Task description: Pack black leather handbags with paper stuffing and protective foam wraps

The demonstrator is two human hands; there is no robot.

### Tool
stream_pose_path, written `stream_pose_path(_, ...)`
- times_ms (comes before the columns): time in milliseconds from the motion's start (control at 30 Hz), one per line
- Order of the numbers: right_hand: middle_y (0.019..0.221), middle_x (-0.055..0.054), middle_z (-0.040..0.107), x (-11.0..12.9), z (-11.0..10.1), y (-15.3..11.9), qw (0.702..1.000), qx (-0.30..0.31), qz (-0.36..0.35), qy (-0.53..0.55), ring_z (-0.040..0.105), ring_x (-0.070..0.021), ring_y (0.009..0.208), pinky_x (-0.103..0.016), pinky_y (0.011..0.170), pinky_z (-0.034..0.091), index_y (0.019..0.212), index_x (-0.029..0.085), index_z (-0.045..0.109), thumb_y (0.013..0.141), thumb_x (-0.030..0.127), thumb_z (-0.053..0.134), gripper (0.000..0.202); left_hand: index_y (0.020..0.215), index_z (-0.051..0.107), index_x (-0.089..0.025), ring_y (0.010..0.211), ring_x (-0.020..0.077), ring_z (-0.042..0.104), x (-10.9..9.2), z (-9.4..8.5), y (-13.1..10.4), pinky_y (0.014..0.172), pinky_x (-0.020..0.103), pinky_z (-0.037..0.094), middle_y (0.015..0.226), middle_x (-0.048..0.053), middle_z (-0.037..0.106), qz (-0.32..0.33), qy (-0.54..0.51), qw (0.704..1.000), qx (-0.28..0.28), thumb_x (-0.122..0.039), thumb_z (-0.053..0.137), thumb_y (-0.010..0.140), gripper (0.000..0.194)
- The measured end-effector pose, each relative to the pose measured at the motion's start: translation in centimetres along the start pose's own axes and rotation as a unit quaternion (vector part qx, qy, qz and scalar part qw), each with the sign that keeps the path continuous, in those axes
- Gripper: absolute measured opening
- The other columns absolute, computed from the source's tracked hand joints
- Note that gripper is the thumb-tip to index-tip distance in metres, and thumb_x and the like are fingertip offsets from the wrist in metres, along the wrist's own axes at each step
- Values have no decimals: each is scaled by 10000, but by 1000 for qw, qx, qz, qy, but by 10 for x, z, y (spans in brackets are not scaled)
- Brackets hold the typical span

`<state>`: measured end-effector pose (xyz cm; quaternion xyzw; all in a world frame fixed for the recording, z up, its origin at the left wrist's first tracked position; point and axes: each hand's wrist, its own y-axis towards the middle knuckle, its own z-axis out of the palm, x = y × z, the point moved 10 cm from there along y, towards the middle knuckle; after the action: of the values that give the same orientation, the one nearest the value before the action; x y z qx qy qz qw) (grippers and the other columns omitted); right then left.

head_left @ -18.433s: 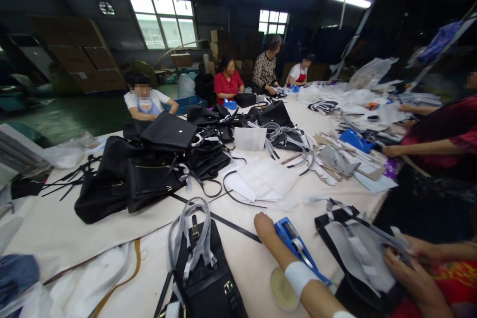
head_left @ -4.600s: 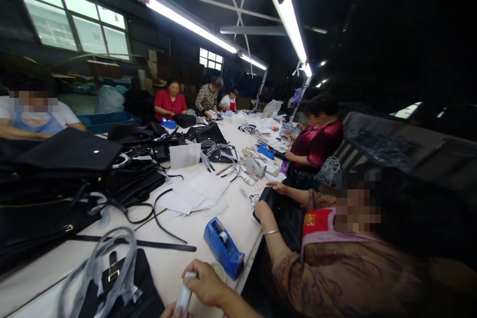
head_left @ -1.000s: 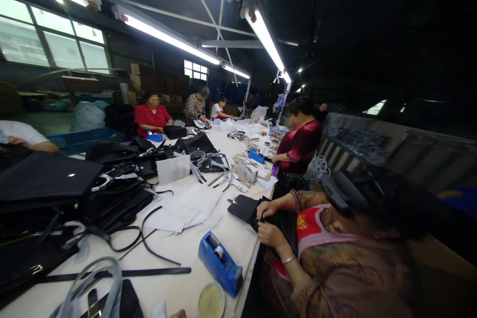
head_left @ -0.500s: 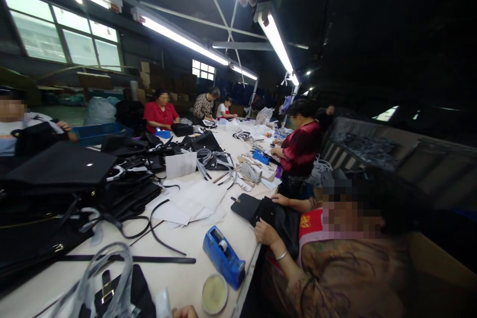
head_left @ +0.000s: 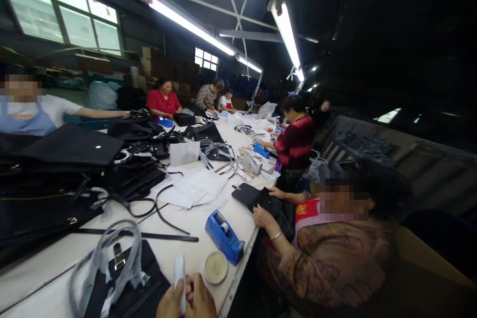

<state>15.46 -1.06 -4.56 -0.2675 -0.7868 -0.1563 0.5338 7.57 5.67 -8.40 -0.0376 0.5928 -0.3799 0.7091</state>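
At the bottom edge, my left hand (head_left: 170,303) is closed on a slim white strip (head_left: 179,271), which stands upright with its top end free. Close against the strip's right side is my right hand (head_left: 200,298), fingers curled; what they pinch is hidden. To the left lies a black bag (head_left: 149,268) with a gold-coloured buckle. Handles wrapped in clear film (head_left: 128,263) loop over it. Just beyond my right hand sits a round tub (head_left: 215,267) of yellowish stuff.
A blue tape dispenser (head_left: 224,238) stands behind the tub near the table edge. Black bags (head_left: 67,159) are piled at left, with black straps (head_left: 167,237) and white sheets (head_left: 197,186) nearby. At right, a co-worker's hands (head_left: 264,216) handle a black bag.
My hands and the white strip have come further into view, and the strip stands higher. The view has shifted slightly. The person at far left now stretches an arm across the bags.
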Motion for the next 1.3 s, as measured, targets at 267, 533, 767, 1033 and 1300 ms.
stream_pose_path(267, 699, -12, 602, 1, -8, 26, 958, 153, 127, 206, 580, -141, 620, -278, 611, 447, 881, 158, 572, 744, 535, 577, 401, 794, 569, -126, 405, 85, 464, -17, 15, -22, 416, 204, 341, 501, -36, 534, 70, -33, 997, 10, -510, 646, 677, 408)
stream_pose_path(533, 541, 34, 572, 6, 16, 33, 916, 267, 96, 284, 548, -121, 458, -279, 565, 458, 832, 163, 522, 797, 480, 563, 321, 1109, 466, -125, 428, 90, 481, -22, 22, -20, 436, 203, 360, 539, -51, 535, 98, 10, 995, 24, -489, 573, 760, 516)
stream_pose_path(767, 495, 42, 561, -6, 3, 44, 931, 235, 98, 261, 542, -125, 428, -247, 496, 421, 768, 174, 507, 807, 454, 536, 285, 1139, 449, -133, 433, 90, 465, -19, 34, -13, 430, 202, 350, 538, -57, 534, 103, 60, 993, 22, -480, 583, 759, 532)
stream_pose_path(1033, 519, 49, 533, -20, -13, 51, 983, 142, 58, 98, 509, -111, 492, -218, 500, 372, 663, 189, 490, 793, 330, 539, 198, 793, 480, -162, 482, 110, 544, -4, 27, -13, 482, 226, 422, 605, -4, 617, 25, 52, 997, -47, -458, 641, 706, 348)
stream_pose_path(1300, 999, -97, 612, -39, -159, 106, 969, -13, -7, -248, 529, -209, 969, -300, 828, 373, 953, 181, 588, 874, 343, 434, 238, 754, 513, -160, 462, 96, 525, -13, 20, -21, 450, 205, 383, 598, -8, 614, 19, 49, 997, -57, -463, 651, 694, 339)
